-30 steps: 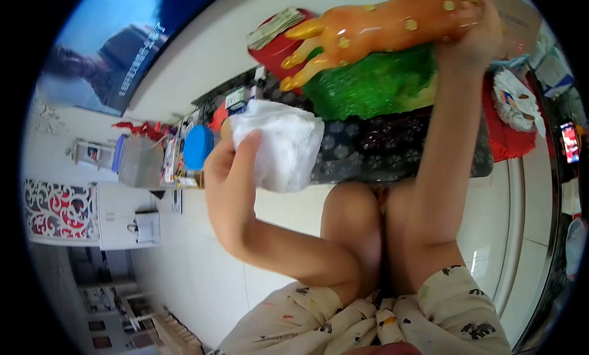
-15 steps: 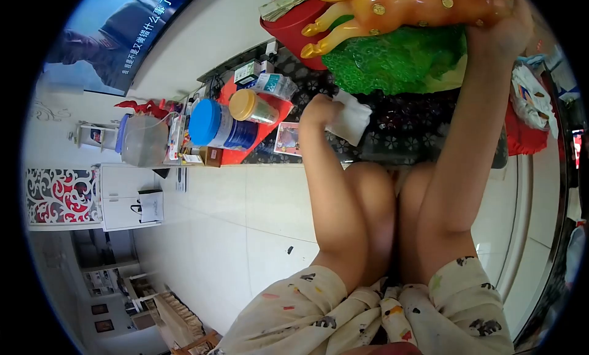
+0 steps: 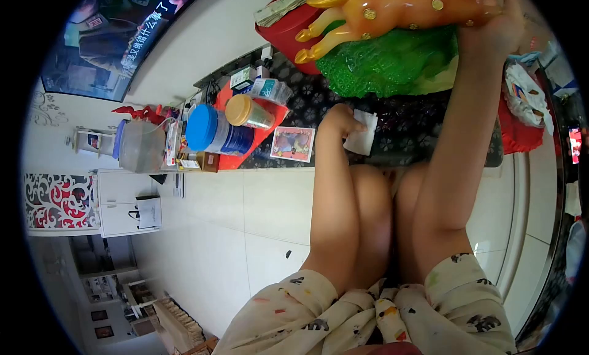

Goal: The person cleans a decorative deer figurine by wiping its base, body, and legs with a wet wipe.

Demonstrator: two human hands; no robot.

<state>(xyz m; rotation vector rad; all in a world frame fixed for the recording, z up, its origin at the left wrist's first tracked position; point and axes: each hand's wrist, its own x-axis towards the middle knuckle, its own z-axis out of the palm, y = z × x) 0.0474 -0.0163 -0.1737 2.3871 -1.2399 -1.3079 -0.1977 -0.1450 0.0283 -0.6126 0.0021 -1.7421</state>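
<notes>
My left hand (image 3: pixel 339 121) is closed around a folded white wipe (image 3: pixel 362 132), holding it over the dark flower-patterned tabletop (image 3: pixel 307 103). At the upper right, my right hand (image 3: pixel 500 33) grips one end of a glossy orange animal figurine (image 3: pixel 405 8) studded with gold coins. Its legs with golden hooves point left. Beneath the figurine sits a bumpy, shiny green part (image 3: pixel 389 61); I cannot tell how the two are joined. A picture card (image 3: pixel 292 144) lies on the table left of my left hand.
Left on the table stand a blue-lidded tub (image 3: pixel 215 131), a jar with a tan lid (image 3: pixel 248 113) and small boxes (image 3: pixel 243 79). A red container (image 3: pixel 285 30) topped with banknotes (image 3: pixel 283 7) is behind them. A plastic bag (image 3: pixel 526 94) sits at the right.
My left hand has moved a little to the right and down with the wipe, so more of the picture card shows. My right hand keeps its hold on the figurine.
</notes>
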